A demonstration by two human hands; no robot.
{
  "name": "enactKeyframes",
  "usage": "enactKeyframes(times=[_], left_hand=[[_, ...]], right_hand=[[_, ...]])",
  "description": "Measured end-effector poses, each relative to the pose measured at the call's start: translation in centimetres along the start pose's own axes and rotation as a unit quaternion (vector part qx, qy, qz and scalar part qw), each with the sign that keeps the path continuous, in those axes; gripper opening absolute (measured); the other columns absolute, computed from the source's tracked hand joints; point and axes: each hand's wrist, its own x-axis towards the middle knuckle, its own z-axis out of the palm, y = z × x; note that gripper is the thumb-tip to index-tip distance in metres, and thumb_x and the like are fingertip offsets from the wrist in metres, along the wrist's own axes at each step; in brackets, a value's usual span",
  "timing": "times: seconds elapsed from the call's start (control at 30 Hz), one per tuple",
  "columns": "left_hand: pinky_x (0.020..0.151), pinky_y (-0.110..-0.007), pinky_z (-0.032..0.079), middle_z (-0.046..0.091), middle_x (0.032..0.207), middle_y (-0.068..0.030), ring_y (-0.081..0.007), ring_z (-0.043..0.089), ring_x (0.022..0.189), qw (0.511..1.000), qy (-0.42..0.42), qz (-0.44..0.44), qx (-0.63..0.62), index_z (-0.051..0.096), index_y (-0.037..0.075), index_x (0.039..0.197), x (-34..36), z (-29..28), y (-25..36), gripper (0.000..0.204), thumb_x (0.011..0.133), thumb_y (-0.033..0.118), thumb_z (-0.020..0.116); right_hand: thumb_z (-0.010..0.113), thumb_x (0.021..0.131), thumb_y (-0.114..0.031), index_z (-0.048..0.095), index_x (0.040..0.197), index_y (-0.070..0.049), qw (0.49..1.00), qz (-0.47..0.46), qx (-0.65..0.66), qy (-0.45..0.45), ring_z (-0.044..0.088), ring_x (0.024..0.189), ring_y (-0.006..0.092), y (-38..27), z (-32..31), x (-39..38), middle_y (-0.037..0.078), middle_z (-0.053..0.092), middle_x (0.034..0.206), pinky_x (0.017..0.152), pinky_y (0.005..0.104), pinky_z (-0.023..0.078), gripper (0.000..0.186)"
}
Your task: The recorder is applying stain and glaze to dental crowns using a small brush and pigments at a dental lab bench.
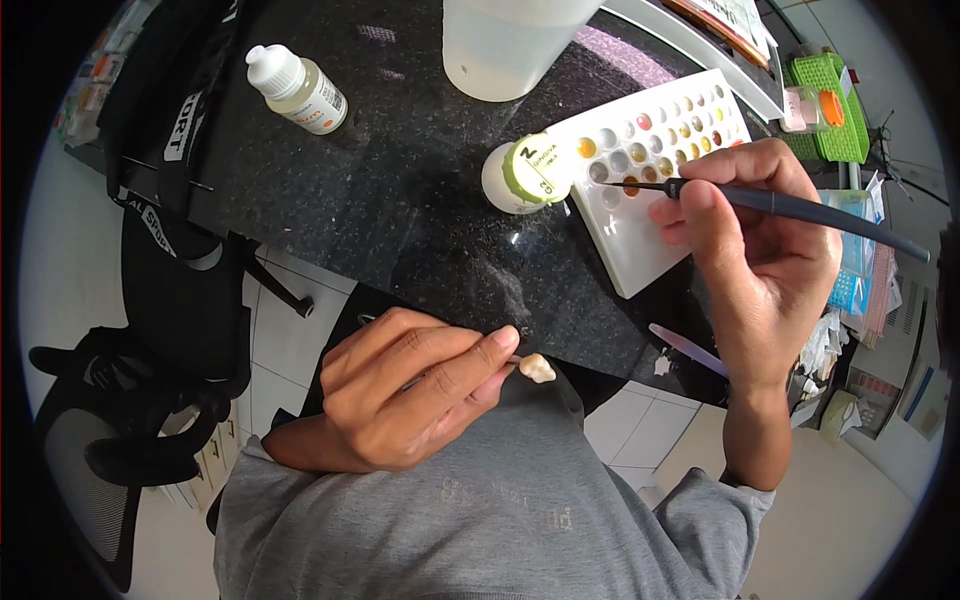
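Observation:
My left hand (410, 390) is closed near the front edge of the table, pinching a thin holder (515, 360) between thumb and fingertips. On the holder's end sits a cream-coloured dental crown (537, 370). My right hand (755, 240) grips a fine dark-handled brush (790, 208) like a pen. Its thin tip reaches over the near-left wells of a white palette (635, 240); whether it touches them I cannot tell. Rows of yellow, brown, grey and red colours fill the palette's wells. Against its left edge stands a small white jar (500, 180) with a green-rimmed lid.
A white-capped dropper bottle (300, 92) stands at the back left of the black speckled table (400, 170). A large translucent container (515, 45) is at the back. On the right lie a pale purple stick (690, 348) and a green basket (830, 105). A black chair (150, 400) stands left.

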Motion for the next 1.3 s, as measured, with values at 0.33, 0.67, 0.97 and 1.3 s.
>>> enactKeyframes(times=[0.33,0.67,0.97,1.3], left_hand=[[0.045,-0.021,0.046,0.062,0.073,-0.0054,-0.0135,0.057,0.059,0.999,-0.011,0.006,-0.034,0.071,0.0,0.098,-0.1,-0.2,-0.4,0.044,0.055,-0.004,0.076],[0.046,-0.02,0.045,0.062,0.073,-0.0057,-0.0141,0.057,0.059,0.999,-0.01,0.002,-0.031,0.071,-0.001,0.096,-0.4,-0.2,-0.1,0.04,0.056,-0.005,0.076],[0.046,-0.021,0.046,0.063,0.069,-0.0046,-0.0146,0.058,0.059,0.999,0.014,0.027,0.015,0.071,0.0,0.091,0.3,0.0,-0.1,0.037,0.055,-0.006,0.076],[0.053,-0.025,0.048,0.067,0.075,-0.009,-0.0184,0.062,0.063,0.998,-0.025,-0.005,0.058,0.069,-0.003,0.088,0.3,-0.5,1.2,0.031,0.058,-0.01,0.074]], right_hand=[[0.061,0.087,-0.002,0.058,0.091,0.008,0.999,-0.015,-0.028,-0.002,0.066,0.071,0.0131,0.6,0.4,0.0,0.011,0.063,0.081,0.066,0.0209,0.053,0.011],[0.059,0.089,-0.005,0.056,0.092,0.007,1.0,-0.015,0.012,0.017,0.066,0.068,0.0151,0.6,0.4,-0.3,0.013,0.066,0.075,0.065,0.022,0.052,0.013],[0.051,0.095,-0.023,0.052,0.105,0.003,0.99,-0.127,0.035,-0.048,0.052,0.054,0.0147,-1.4,-1.7,-4.8,0.017,0.053,0.083,0.049,0.0226,0.045,0.029],[0.061,0.084,-0.011,0.053,0.09,0.002,0.968,-0.249,0.001,0.034,0.059,0.059,0.0174,1.1,2.2,-8.5,0.013,0.058,0.071,0.051,0.0228,0.046,0.017]])
